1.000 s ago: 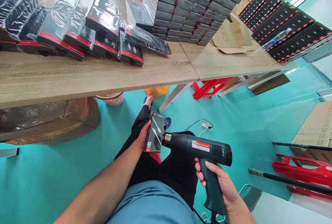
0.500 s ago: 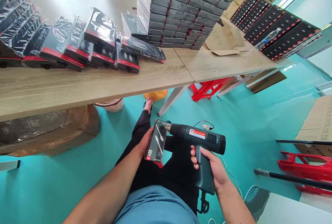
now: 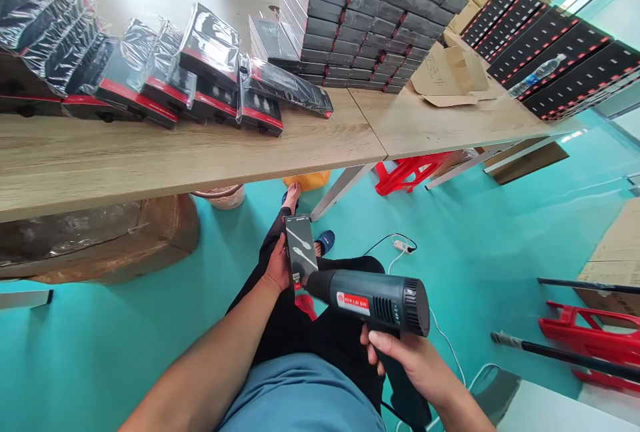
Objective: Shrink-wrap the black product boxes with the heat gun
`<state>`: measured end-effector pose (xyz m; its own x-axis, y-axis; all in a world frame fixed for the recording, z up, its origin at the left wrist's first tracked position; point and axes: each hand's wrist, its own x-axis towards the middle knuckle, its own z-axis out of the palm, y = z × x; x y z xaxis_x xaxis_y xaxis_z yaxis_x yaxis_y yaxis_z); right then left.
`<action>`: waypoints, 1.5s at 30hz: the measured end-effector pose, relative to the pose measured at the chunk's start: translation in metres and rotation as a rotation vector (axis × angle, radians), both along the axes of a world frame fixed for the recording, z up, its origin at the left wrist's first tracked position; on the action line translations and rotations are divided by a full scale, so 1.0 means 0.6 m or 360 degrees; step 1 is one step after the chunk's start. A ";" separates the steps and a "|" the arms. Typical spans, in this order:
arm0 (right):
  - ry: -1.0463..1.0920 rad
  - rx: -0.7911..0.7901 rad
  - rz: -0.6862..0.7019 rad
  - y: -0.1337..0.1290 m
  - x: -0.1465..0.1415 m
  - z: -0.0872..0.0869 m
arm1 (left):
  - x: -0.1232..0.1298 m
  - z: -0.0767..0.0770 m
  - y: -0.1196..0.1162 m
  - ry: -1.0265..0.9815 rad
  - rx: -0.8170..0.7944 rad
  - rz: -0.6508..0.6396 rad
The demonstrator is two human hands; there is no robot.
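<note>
Working posture: seated, the black trousers [image 3: 345, 345] under both hands, in front of the wood-grain tabletop [image 3: 200, 155]. Left hand [image 3: 278, 267] grips the printed cable box [image 3: 301, 244] by its left edge, thumb along the side; the other fingers are largely hidden, so their exact placement cannot be told. Box is held over the lap, below table level, its cable picture facing up. Right hand [image 3: 407, 355] is closed round the handle of the dark heat gun [image 3: 367, 299], thumb uppermost; whether the trigger is pressed cannot be seen. Gun lies nearly level, nozzle toward the red-labelled near end of the box; contact or a small gap cannot be resolved. Judged step: heat being directed at the box face, though no airflow shows. In this pose, any shift of the nozzle calls for a steady right wrist, a slight gap from the print, and left fingers out of the hot stream. Left forearm reaches in from lower left, right forearm from lower right, wrist low behind the gun. On the tabletop: loosely film-wrapped boxes [image 3: 209, 45], overlapping, and beside them a tall stack of dark boxes [image 3: 370, 15]. Opened cardboard [image 3: 450, 79] lies further right.
</note>
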<state>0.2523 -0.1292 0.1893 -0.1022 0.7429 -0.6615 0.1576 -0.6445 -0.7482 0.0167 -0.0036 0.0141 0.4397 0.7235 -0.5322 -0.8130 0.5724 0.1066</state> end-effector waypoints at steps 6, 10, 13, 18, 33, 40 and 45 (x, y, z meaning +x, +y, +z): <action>0.0178 -0.0065 -0.0298 -0.008 -0.005 0.000 | 0.004 0.001 -0.002 -0.0119 0.0081 -0.0069; 0.0470 -0.0075 -0.0786 0.019 -0.001 0.008 | 0.003 0.002 -0.008 -0.0174 0.0075 -0.0233; 0.0669 -0.0065 -0.1052 0.044 0.012 0.006 | 0.001 0.001 -0.014 -0.0220 0.0103 -0.0333; 0.0722 -0.0123 -0.1043 0.057 0.028 0.003 | -0.002 -0.003 -0.017 -0.0215 0.0122 -0.0491; 0.0618 -0.0110 -0.0900 0.070 -0.007 0.010 | 0.009 -0.009 -0.018 -0.0058 0.0061 -0.0580; 0.0165 0.0196 -0.0604 0.088 -0.035 0.022 | 0.007 0.002 -0.015 0.0129 0.0016 -0.0529; 0.0101 0.0146 -0.0295 0.095 -0.036 0.032 | 0.007 -0.002 -0.011 0.0112 -0.0036 -0.0498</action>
<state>0.2308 -0.0724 0.2083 0.0025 0.8097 -0.5869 -0.0069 -0.5869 -0.8096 0.0208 -0.0102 0.0132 0.6007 0.5465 -0.5835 -0.5879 0.7965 0.1409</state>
